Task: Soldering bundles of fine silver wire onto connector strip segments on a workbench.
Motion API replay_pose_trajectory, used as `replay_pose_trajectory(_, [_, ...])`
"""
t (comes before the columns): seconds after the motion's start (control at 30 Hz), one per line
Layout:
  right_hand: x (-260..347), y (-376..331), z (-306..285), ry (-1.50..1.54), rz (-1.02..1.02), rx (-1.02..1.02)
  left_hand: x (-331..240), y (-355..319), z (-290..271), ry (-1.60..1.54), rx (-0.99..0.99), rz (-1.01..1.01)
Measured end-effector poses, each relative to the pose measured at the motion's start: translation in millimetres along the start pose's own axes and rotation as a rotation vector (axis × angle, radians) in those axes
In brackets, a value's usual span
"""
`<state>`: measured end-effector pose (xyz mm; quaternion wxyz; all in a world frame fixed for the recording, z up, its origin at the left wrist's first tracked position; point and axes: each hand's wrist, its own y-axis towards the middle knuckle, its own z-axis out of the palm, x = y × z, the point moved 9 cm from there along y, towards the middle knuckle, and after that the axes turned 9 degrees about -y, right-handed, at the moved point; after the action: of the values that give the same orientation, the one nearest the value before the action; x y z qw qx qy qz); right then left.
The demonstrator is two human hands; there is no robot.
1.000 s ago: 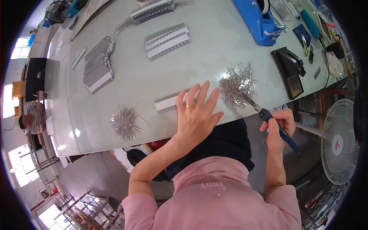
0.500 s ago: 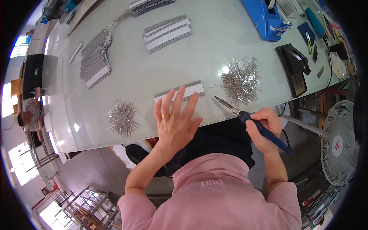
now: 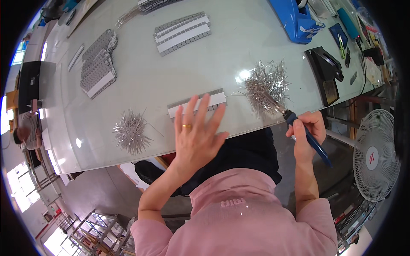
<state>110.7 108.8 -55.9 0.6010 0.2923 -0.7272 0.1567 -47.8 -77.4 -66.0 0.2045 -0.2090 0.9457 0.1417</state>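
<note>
My left hand lies spread, its fingertips over a grey segmented strip with a white band, near the table's front edge. A soldering iron with a dark blue handle is in my right hand, thumb and fingers wrapped round the grip. Its metal tip points up and left over a pile of thin silvery wire pieces; whether it touches them I cannot tell. A smaller pile of wire pieces sits left of my left hand.
Grey segmented strips lie in a block at the far middle and a stack at left. A black soldering iron stand and a blue tape dispenser stand at right. Beyond the table edge is a white fan.
My right hand has moved right with the soldering iron, and the tip has gone from beside the strip to over the larger wire pile. My left hand stays at the strip.
</note>
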Motion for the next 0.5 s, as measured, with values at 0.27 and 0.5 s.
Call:
replay_pose_trajectory(0.27, [4.5,-4.4,-17.6,-0.014,-0.033,-0.042,-38.7,24.7,33.2,-0.066,0.036,0.05])
replay_pose_trajectory(0.5, [-7.4,-7.5,-19.5,0.003,0.019,-0.061,-45.6,-2.3,34.6,-0.201,0.07,-0.083])
